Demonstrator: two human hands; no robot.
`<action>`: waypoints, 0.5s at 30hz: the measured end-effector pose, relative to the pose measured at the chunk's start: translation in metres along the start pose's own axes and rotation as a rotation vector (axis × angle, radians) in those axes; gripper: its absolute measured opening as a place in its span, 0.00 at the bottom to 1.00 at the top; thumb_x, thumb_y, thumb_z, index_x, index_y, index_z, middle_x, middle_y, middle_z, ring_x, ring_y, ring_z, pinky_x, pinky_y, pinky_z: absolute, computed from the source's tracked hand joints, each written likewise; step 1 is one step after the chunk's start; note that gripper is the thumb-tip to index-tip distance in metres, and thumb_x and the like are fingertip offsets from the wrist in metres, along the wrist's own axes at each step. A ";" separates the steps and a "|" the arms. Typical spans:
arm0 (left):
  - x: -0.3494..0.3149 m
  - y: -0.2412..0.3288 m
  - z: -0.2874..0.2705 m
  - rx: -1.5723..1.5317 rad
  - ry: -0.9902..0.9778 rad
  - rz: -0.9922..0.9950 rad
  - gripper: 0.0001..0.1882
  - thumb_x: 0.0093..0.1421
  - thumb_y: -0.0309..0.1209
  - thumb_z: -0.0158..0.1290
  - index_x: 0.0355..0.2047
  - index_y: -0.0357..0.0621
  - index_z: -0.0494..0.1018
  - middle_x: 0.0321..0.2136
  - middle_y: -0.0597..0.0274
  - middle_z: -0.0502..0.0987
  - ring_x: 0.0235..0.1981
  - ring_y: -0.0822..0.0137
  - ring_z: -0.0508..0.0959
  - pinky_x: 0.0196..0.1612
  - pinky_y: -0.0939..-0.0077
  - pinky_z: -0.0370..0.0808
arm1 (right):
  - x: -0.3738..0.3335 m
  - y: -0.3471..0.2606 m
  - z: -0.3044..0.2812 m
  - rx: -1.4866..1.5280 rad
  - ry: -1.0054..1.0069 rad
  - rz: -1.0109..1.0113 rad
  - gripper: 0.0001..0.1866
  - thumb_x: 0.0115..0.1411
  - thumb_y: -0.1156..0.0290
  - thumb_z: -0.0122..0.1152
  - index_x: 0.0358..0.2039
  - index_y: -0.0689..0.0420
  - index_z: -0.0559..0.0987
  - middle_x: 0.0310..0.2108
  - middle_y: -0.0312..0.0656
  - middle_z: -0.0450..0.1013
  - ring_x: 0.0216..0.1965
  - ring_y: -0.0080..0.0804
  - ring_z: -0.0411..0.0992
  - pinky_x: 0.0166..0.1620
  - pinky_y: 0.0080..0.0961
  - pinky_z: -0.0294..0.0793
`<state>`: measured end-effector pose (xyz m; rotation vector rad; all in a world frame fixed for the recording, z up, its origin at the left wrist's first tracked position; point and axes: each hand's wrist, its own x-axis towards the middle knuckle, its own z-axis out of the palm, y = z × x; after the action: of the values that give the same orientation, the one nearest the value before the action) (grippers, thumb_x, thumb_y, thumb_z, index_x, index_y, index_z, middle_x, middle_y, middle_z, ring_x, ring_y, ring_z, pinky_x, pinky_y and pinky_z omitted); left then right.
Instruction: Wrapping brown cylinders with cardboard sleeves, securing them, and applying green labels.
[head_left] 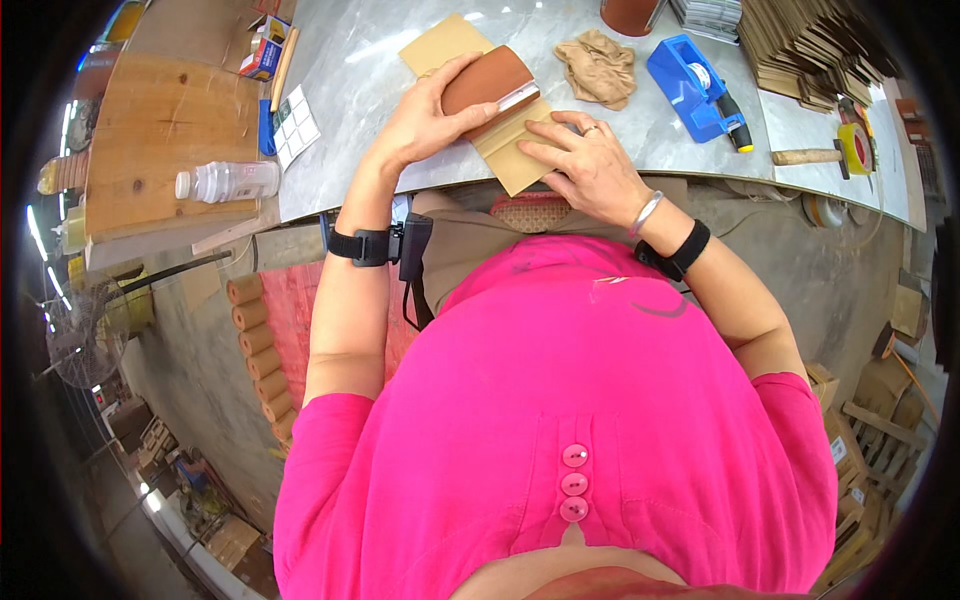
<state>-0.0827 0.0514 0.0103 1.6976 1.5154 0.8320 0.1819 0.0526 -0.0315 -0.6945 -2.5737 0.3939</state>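
Note:
A reddish-brown cylinder-like piece (pixel 490 82) with a pale strip at its near end lies on a tan cardboard strip (pixel 507 160) at the table's front edge. My left hand (pixel 432 112) curls round the brown piece, thumb along its near side and fingers over its far left side. Spread fingers of my right hand (pixel 592 165) rest on the cardboard's right part, beside the piece. The strip has crease lines, and its far end (pixel 445 45) sticks out beyond the piece. What lies under the piece is hidden.
A crumpled tan cloth (pixel 597 68) and a blue tape dispenser (pixel 692 88) lie to the right. Farther right are a hammer (pixel 808 156) and stacked cardboard (pixel 800 45). Another brown round piece (pixel 632 14) stands at the back. A clear bottle (pixel 228 182) lies left.

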 end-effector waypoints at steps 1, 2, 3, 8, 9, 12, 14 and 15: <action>0.000 0.001 -0.001 0.001 0.002 -0.001 0.41 0.52 0.47 0.68 0.62 0.40 0.69 0.52 0.47 0.77 0.53 0.56 0.78 0.55 0.66 0.75 | 0.000 0.000 0.000 0.001 0.000 -0.002 0.23 0.53 0.69 0.65 0.52 0.47 0.78 0.57 0.35 0.71 0.60 0.44 0.64 0.58 0.41 0.66; -0.001 0.003 -0.001 -0.060 -0.002 -0.048 0.39 0.54 0.43 0.67 0.62 0.41 0.68 0.52 0.50 0.77 0.53 0.60 0.77 0.55 0.69 0.74 | 0.000 0.001 0.001 -0.003 0.008 -0.009 0.23 0.54 0.69 0.65 0.52 0.48 0.78 0.58 0.36 0.71 0.60 0.44 0.65 0.57 0.40 0.66; -0.002 0.004 -0.001 -0.122 -0.006 -0.095 0.37 0.56 0.39 0.66 0.63 0.41 0.68 0.52 0.52 0.77 0.53 0.64 0.76 0.56 0.71 0.73 | 0.000 0.001 0.001 -0.007 0.016 -0.016 0.23 0.54 0.70 0.65 0.52 0.49 0.78 0.58 0.36 0.71 0.60 0.44 0.65 0.57 0.40 0.66; -0.005 0.002 0.011 -0.204 0.086 -0.091 0.37 0.55 0.38 0.67 0.64 0.43 0.68 0.51 0.53 0.78 0.52 0.65 0.77 0.55 0.72 0.74 | 0.003 0.005 0.000 0.023 -0.001 -0.012 0.21 0.53 0.72 0.63 0.50 0.53 0.78 0.57 0.38 0.72 0.59 0.44 0.66 0.57 0.39 0.67; -0.005 0.001 0.012 -0.215 0.097 -0.084 0.37 0.55 0.37 0.67 0.64 0.44 0.68 0.51 0.53 0.78 0.52 0.65 0.77 0.55 0.72 0.74 | 0.004 0.005 0.000 0.028 -0.005 -0.014 0.20 0.53 0.73 0.63 0.49 0.54 0.78 0.56 0.39 0.72 0.59 0.44 0.66 0.57 0.39 0.67; -0.004 -0.002 0.010 -0.143 0.110 -0.071 0.39 0.51 0.42 0.70 0.62 0.45 0.70 0.52 0.50 0.76 0.51 0.62 0.78 0.52 0.69 0.76 | 0.006 0.008 -0.001 0.042 0.004 -0.034 0.21 0.53 0.73 0.63 0.49 0.54 0.78 0.56 0.39 0.73 0.57 0.44 0.67 0.56 0.39 0.67; -0.002 -0.004 0.009 -0.147 0.105 -0.072 0.39 0.51 0.42 0.70 0.62 0.46 0.71 0.52 0.50 0.76 0.52 0.61 0.77 0.52 0.68 0.76 | 0.008 0.011 0.000 0.080 0.019 -0.040 0.19 0.53 0.74 0.64 0.47 0.54 0.78 0.53 0.38 0.74 0.55 0.44 0.68 0.56 0.38 0.68; -0.001 -0.005 0.008 -0.149 0.097 -0.073 0.38 0.51 0.42 0.70 0.62 0.46 0.71 0.52 0.50 0.76 0.52 0.61 0.77 0.52 0.68 0.76 | 0.010 0.013 0.001 0.117 0.036 -0.044 0.18 0.52 0.74 0.64 0.45 0.54 0.78 0.51 0.37 0.75 0.54 0.43 0.69 0.55 0.38 0.68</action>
<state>-0.0785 0.0504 0.0014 1.5047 1.5298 0.9764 0.1794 0.0687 -0.0337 -0.5973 -2.5045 0.5079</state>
